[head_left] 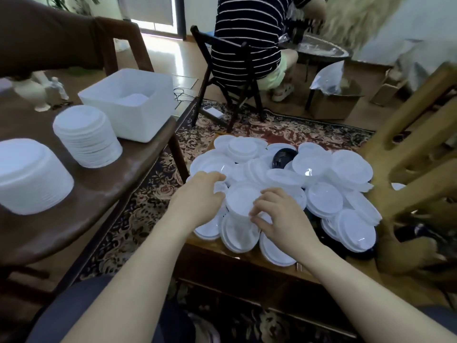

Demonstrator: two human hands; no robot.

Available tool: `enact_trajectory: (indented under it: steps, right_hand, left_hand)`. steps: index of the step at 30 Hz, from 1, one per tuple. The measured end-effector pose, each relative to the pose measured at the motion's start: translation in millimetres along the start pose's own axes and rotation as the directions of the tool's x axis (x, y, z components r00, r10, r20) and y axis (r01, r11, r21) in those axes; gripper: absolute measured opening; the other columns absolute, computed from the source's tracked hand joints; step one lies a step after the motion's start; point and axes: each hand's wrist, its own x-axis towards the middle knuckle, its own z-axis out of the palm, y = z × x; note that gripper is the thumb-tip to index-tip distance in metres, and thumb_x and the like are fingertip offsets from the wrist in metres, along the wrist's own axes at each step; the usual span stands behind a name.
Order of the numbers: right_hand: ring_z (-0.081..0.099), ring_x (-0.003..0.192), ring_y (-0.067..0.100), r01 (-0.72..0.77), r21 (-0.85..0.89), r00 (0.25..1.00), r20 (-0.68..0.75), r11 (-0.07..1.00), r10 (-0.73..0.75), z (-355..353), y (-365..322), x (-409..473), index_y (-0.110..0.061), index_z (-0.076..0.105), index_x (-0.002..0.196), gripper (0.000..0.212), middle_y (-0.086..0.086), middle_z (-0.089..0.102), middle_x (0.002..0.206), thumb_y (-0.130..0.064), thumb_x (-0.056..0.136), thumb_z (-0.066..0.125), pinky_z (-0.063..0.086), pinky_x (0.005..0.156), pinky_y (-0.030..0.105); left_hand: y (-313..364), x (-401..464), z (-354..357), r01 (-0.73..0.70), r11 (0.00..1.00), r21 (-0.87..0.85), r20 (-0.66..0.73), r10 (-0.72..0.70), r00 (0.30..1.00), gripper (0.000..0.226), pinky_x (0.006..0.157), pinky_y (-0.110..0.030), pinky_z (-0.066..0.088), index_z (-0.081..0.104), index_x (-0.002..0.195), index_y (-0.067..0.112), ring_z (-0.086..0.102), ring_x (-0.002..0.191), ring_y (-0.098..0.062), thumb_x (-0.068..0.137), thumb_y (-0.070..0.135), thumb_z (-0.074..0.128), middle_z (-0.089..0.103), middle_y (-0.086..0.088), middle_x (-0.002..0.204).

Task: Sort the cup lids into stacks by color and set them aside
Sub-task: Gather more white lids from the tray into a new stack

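While both hands [197, 194] [277, 214] grip it, round glossy white lid stack [241, 199] stands.

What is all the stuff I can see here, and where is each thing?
loose lids: many, white, heaped on the low table ahead
black lids: a few, showing among and under the heap
lid stacks: two, white, on the dark table at left
tub: one, white, behind the stacks
rug: one, patterned, on the floor
seated person: one, striped top, on a dark chair beyond
cardboard box: one, brown, far right
left hand: on the heap's near left side
right hand: fingers curled at a white lid
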Motion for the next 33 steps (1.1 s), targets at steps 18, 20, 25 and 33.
enact_trajectory:
  steps: [18,20,25,33]
  right_hand:
    - [0.049,0.101,0.002,-0.314,0.394,0.945,0.038,0.864,0.326,-16.2,-8.2,-2.0,-0.026,0.062,0.078,0.014,-0.012,0.065,0.097,-0.026,0.081,0.076,0.036,0.084,0.018]
    - [0.059,0.095,0.008,-0.337,0.552,0.912,-0.008,0.763,0.409,-23.3,-11.5,0.4,-0.024,0.062,0.079,0.014,-0.008,0.068,0.092,-0.022,0.085,0.074,0.042,0.083,0.02]
    - [0.067,0.077,0.02,-0.354,0.935,0.779,0.283,0.021,0.559,-51.0,-15.7,0.5,-0.009,0.06,0.089,0.022,0.006,0.069,0.079,-0.025,0.076,0.067,0.058,0.073,0.033]
    - [0.072,0.082,0.024,-0.408,0.889,0.778,0.458,-0.21,0.429,-73.8,-6.5,-23.7,-0.005,0.059,0.109,0.033,0.011,0.073,0.096,-0.02,0.08,0.06,0.061,0.067,0.035]
  left_hand:
    - [-7.3,4.6,27.8,-0.039,0.999,-0.033,0.092,0.042,0.995,0.055,0.106,-0.038,0.042,0.038,0.15,0.034,0.042,0.14,-0.021,0.099,0.022,0.054,0.041,0.006,0.155]
    - [-6.5,5.9,27.4,-0.067,0.994,-0.084,0.023,0.069,0.997,0.061,0.109,-0.036,0.036,0.031,0.154,0.03,0.035,0.143,-0.019,0.099,0.021,0.055,0.035,0.004,0.159]
    - [3.5,7.6,24.5,-0.117,0.807,-0.579,-0.071,0.093,0.993,0.053,0.096,-0.022,0.047,0.048,0.145,0.023,0.053,0.128,-0.013,0.095,0.014,0.065,0.057,0.001,0.138]
    - [16.6,-0.2,27.9,0.128,0.375,-0.918,0.18,0.109,0.978,0.034,0.071,-0.033,0.062,0.062,0.127,0.01,0.069,0.088,-0.027,0.093,0.006,0.064,0.07,-0.019,0.116]
